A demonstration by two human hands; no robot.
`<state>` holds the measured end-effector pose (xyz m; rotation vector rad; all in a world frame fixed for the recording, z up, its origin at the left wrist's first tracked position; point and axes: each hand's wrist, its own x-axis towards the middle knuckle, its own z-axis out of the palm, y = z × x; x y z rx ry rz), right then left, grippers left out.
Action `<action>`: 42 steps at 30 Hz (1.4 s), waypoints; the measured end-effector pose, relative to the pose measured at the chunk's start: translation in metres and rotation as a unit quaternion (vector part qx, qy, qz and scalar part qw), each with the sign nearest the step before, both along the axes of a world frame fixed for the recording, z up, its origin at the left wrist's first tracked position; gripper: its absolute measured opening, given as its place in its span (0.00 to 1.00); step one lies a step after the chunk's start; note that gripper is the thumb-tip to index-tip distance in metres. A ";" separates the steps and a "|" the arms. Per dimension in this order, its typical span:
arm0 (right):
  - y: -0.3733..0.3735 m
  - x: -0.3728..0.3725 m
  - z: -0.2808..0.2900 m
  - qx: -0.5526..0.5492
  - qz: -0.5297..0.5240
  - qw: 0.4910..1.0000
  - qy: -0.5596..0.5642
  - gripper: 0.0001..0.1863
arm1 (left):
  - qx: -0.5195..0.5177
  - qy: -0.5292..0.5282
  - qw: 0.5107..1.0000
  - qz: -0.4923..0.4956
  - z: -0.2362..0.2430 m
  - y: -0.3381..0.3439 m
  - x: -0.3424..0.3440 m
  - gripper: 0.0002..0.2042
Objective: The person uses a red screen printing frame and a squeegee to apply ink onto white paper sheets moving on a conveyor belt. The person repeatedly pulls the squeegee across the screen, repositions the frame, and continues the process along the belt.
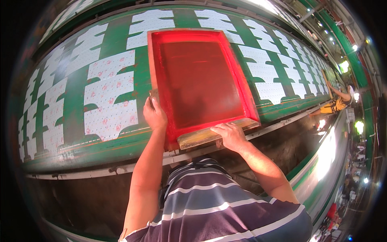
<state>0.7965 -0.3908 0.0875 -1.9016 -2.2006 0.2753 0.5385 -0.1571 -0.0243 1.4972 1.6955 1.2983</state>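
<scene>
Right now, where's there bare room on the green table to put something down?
The green table has a bare strip between the two nearest columns of flowered pieces left of the red frame, and a thinner one between pieces and frame. It's crowded at the frame's near end: left hand at its left side, right hand on the wooden bar.

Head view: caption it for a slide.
Hands at a red frame and the wooden bar along its near end, over a green table bearing patterned white pieces.
</scene>
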 end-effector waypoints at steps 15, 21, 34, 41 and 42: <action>0.201 0.059 -0.030 0.058 0.024 0.997 -0.052 0.21 | -0.026 -0.011 1.000 -0.006 0.009 -0.007 0.000 0.28; 0.334 0.092 -0.036 0.057 0.021 0.995 -0.084 0.20 | -0.033 -0.004 0.999 0.015 0.016 -0.009 0.004 0.25; 0.543 0.155 -0.029 0.008 0.036 0.997 -0.070 0.22 | -0.090 0.007 0.993 0.071 0.026 -0.011 0.012 0.23; 0.569 0.167 -0.024 -0.002 0.029 0.996 -0.078 0.20 | -0.093 0.044 0.992 0.079 0.027 -0.012 0.011 0.22; 0.570 0.168 -0.023 -0.010 0.037 0.996 -0.084 0.20 | -0.097 0.045 0.991 0.078 0.028 -0.012 0.010 0.22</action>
